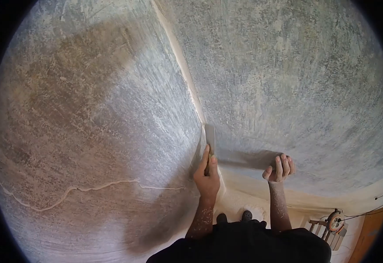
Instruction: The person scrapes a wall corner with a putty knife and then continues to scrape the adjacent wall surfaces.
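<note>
My left hand (207, 182) is closed round a putty knife (211, 135), its index finger stretched along the tool. The flat metal blade points up and lies at the inside corner where two walls meet. A pale strip of filler (180, 57) runs up that corner from the blade. My right hand (280, 170) is raised in front of the right wall (296, 87), its fingers curled in. What it holds, if anything, is hidden. Whitish flecks cover both forearms.
A pale wavy line of filler (75, 189) crosses the left wall (60, 109). At lower right, a round cable reel (335, 222) with dark cables is by a wooden stool-like frame (317, 227). Dark shoes (246, 215) stand on the pale floor below me.
</note>
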{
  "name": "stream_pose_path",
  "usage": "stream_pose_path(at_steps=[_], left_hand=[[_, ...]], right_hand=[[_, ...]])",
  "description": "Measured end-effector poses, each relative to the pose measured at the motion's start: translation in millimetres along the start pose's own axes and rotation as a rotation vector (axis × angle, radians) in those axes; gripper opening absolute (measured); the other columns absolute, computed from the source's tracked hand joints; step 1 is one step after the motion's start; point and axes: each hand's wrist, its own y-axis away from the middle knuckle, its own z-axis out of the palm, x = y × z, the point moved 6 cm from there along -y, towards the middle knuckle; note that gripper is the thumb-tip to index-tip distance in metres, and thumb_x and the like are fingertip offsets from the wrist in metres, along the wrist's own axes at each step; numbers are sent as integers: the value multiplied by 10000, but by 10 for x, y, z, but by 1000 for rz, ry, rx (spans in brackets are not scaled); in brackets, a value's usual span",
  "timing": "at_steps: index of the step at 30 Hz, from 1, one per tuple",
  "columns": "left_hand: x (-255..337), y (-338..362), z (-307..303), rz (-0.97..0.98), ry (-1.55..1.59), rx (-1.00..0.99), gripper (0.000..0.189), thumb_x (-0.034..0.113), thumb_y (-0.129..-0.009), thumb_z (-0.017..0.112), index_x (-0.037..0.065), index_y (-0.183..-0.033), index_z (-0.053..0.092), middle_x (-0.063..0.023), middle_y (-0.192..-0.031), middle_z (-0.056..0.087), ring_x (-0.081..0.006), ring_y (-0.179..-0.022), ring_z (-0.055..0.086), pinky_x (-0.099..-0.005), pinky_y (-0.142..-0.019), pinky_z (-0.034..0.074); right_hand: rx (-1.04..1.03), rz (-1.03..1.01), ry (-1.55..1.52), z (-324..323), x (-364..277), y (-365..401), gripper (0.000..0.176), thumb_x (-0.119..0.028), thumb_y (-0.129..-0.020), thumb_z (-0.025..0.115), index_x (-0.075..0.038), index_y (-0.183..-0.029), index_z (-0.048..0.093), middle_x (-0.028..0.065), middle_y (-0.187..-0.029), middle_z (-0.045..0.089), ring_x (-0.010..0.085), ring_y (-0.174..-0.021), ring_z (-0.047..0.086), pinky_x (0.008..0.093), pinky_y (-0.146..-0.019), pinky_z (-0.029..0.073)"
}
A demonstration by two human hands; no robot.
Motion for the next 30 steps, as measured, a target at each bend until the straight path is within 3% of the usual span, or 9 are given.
stream_pose_path(at_steps=[30], left_hand=[[42,-40,30,-67,40,-20,418,170,-1008,543,-38,-1370,513,-160,-1287,627,-168,-1140,591,-284,-964,444]], right_hand=[[16,-20,-12,11,26,-12,377,-323,-916,519,-134,-1222,632,58,-1296,595,247,-1257,471,396,-993,364]])
